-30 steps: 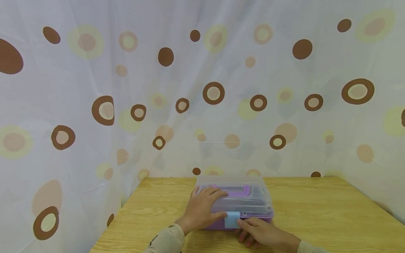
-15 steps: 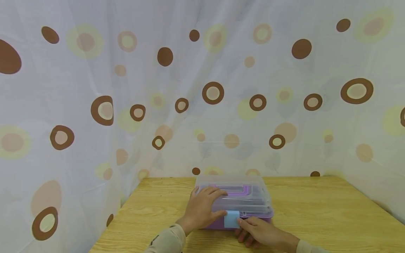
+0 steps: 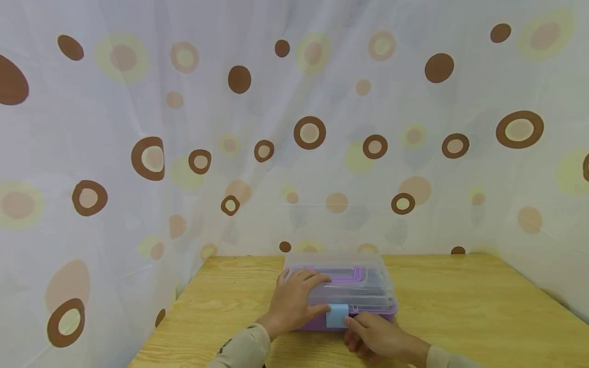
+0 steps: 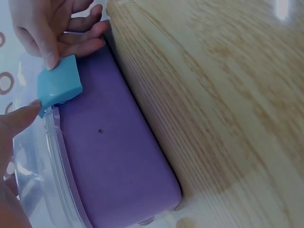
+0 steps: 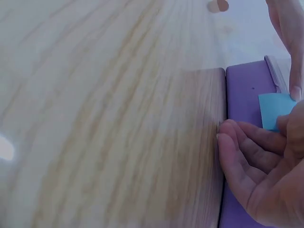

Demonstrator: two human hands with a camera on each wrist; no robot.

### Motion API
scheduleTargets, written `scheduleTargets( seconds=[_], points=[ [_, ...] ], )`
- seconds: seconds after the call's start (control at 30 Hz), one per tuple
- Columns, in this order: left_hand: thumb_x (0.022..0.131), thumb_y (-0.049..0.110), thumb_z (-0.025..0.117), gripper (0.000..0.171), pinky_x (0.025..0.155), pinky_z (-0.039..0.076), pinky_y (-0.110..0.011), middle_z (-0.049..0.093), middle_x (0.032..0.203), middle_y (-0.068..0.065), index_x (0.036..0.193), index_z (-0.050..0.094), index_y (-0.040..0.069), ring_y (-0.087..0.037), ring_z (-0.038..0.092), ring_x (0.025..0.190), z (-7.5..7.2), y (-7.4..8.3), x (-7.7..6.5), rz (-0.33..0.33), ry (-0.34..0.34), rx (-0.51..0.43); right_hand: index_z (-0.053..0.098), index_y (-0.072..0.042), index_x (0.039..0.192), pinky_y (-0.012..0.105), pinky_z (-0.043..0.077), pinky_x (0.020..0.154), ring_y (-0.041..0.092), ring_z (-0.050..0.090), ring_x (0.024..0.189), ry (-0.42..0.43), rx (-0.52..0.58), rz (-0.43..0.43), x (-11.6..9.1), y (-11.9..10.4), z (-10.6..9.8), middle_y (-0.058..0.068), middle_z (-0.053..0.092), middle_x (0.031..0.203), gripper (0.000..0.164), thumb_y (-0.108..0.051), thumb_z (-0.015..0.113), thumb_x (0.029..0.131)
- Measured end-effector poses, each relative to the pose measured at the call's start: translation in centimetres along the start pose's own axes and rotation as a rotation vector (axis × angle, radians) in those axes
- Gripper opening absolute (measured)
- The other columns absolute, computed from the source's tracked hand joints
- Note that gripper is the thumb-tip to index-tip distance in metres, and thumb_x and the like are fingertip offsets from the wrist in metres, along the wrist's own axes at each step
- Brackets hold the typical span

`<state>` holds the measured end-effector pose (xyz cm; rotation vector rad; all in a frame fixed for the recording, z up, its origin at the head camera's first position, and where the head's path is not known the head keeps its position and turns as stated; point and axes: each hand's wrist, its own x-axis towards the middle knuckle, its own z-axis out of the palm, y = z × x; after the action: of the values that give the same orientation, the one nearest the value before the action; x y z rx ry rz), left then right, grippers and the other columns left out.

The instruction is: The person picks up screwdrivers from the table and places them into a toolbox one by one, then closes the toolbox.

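A storage box (image 3: 315,323) with a purple base and a clear lid (image 3: 352,296) stands on the table, its lid down. A light blue latch (image 4: 61,81) sits at the front edge; in the left wrist view its lower end stands slightly out from the purple wall. My left hand (image 3: 294,301) rests across the lid with its fingers spread, the thumb touching the latch's upper edge. My right hand (image 3: 379,337) is at the box's front, thumb against the latch's right edge. In the right wrist view its other fingers (image 5: 259,154) lie loosely bent beside the base.
A purple carrying handle (image 3: 356,274) lies folded in the lid's top. The wooden table (image 3: 460,306) extends to both sides of the box. Behind it hangs a white curtain (image 3: 340,168) with brown, peach and yellow dots.
The head view has tilted very slightly, so the scene sits a little higher. My right hand has shifted slightly at the latch; my left hand keeps its place on the lid.
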<state>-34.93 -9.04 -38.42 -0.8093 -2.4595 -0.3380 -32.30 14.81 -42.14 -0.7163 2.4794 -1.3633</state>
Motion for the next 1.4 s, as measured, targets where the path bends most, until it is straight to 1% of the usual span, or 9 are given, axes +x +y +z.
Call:
scheduleTargets(
  seconds=[0.23,0.47,0.63,0.77,0.9,1.03,1.2,1.33,1.4],
  points=[
    [0.083,0.049,0.083,0.057,0.111,0.033,-0.068,0.065,0.134,0.005,0.135,0.066,0.030,-0.021,0.057,0.127,-0.2,-0.1,0.1,0.021,0.012,0.000,0.067,-0.006,0.083,0.027,0.052,0.041,0.012,0.059,0.052,0.076,-0.201,-0.135,0.4,0.1,0.5,-0.003,0.062,0.070,0.038,-0.021,0.046,0.111],
    [0.083,0.049,0.084,0.057,0.110,0.033,-0.070,0.065,0.134,0.006,0.134,0.066,0.031,-0.021,0.057,0.127,-0.3,-0.3,0.1,0.022,-0.009,0.013,0.062,-0.010,0.080,0.023,0.046,0.043,0.006,0.052,0.047,0.119,-0.293,-0.157,0.6,0.4,1.2,-0.007,0.057,0.064,0.038,-0.019,0.044,0.112],
    [0.083,0.049,0.084,0.057,0.109,0.033,-0.071,0.065,0.135,0.008,0.135,0.066,0.032,-0.018,0.056,0.129,0.1,-0.1,-0.1,0.022,-0.017,-0.006,0.059,-0.012,0.070,0.022,0.042,0.047,0.001,0.042,0.048,0.110,-0.294,-0.173,0.3,1.1,1.6,-0.014,0.049,0.056,0.046,-0.020,0.042,0.112],
    [0.084,0.049,0.084,0.058,0.109,0.033,-0.071,0.064,0.136,0.008,0.136,0.065,0.032,-0.017,0.055,0.130,0.1,0.1,-0.1,0.032,-0.009,-0.006,0.062,-0.009,0.070,0.021,0.042,0.046,0.002,0.044,0.047,0.073,-0.229,-0.168,0.1,0.9,1.2,-0.011,0.051,0.056,0.049,-0.021,0.041,0.113],
    [0.084,0.050,0.083,0.059,0.109,0.032,-0.071,0.063,0.137,0.008,0.137,0.064,0.032,-0.017,0.055,0.130,0.2,0.0,-0.1,0.041,0.002,0.011,0.064,-0.006,0.072,0.019,0.040,0.043,0.006,0.047,0.047,0.038,-0.128,-0.103,0.0,0.4,0.9,-0.005,0.056,0.059,0.048,-0.024,0.045,0.112],
    [0.084,0.052,0.082,0.060,0.108,0.033,-0.072,0.063,0.136,0.008,0.138,0.064,0.032,-0.018,0.055,0.130,0.4,-0.1,-0.3,0.051,0.009,0.022,0.063,-0.005,0.073,0.018,0.035,0.042,0.007,0.043,0.047,0.005,-0.069,-0.022,0.0,0.2,0.7,-0.004,0.053,0.059,0.046,-0.028,0.050,0.110],
    [0.085,0.053,0.081,0.060,0.109,0.032,-0.072,0.063,0.137,0.008,0.138,0.064,0.031,-0.018,0.054,0.131,0.4,-0.3,-0.3,0.057,0.019,0.016,0.066,-0.006,0.077,0.019,0.036,0.042,0.007,0.043,0.046,-0.013,-0.113,-0.032,0.0,0.0,0.4,-0.003,0.054,0.058,0.036,-0.024,0.055,0.107],
    [0.086,0.052,0.081,0.058,0.109,0.033,-0.071,0.063,0.136,0.008,0.138,0.065,0.031,-0.018,0.055,0.131,0.3,-0.4,-0.3,0.062,0.029,0.018,0.074,-0.004,0.093,0.021,0.039,0.043,0.007,0.045,0.045,-0.038,-0.166,-0.055,0.0,-0.2,0.0,-0.001,0.059,0.063,0.024,-0.021,0.061,0.104],
    [0.086,0.052,0.080,0.058,0.109,0.033,-0.070,0.063,0.136,0.008,0.137,0.065,0.031,-0.018,0.055,0.130,0.3,-0.4,-0.3,0.066,0.032,0.022,0.076,-0.005,0.101,0.024,0.045,0.048,0.007,0.052,0.052,-0.043,-0.227,-0.083,0.0,-0.3,-0.2,-0.002,0.063,0.070,0.020,-0.021,0.063,0.102]
  ],
)
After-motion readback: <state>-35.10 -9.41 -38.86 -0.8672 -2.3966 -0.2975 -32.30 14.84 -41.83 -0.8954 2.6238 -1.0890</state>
